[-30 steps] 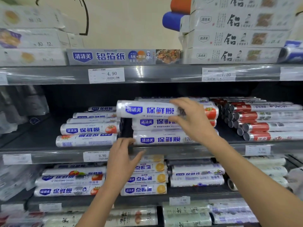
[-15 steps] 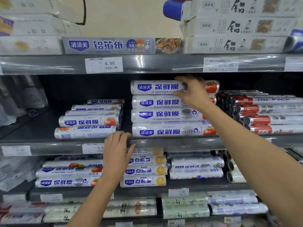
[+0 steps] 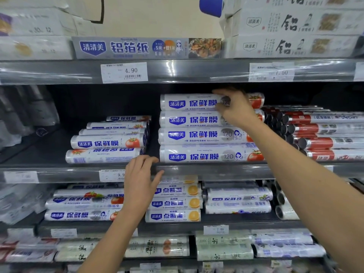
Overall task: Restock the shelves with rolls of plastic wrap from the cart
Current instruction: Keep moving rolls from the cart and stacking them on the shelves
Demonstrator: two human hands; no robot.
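A white roll of plastic wrap (image 3: 189,102) with blue lettering and a tomato picture lies on top of a stack of three like rolls (image 3: 197,134) on the middle shelf (image 3: 226,170). My right hand (image 3: 235,108) reaches in and grips this top roll near its right end, fingers curled over it. My left hand (image 3: 140,181) rests on the front edge of the same shelf, fingers bent over the lip. The cart is out of view.
A lower pile of similar rolls (image 3: 107,143) lies left of the stack, and red-banded rolls (image 3: 323,134) lie to its right. Boxed foil (image 3: 147,47) fills the top shelf. More wrap rolls (image 3: 173,203) fill the shelves below. A price tag (image 3: 124,72) hangs above.
My right hand lifted the roll from in front of the stack and set it on top, making the stack four high. The left hand stayed on the shelf edge.
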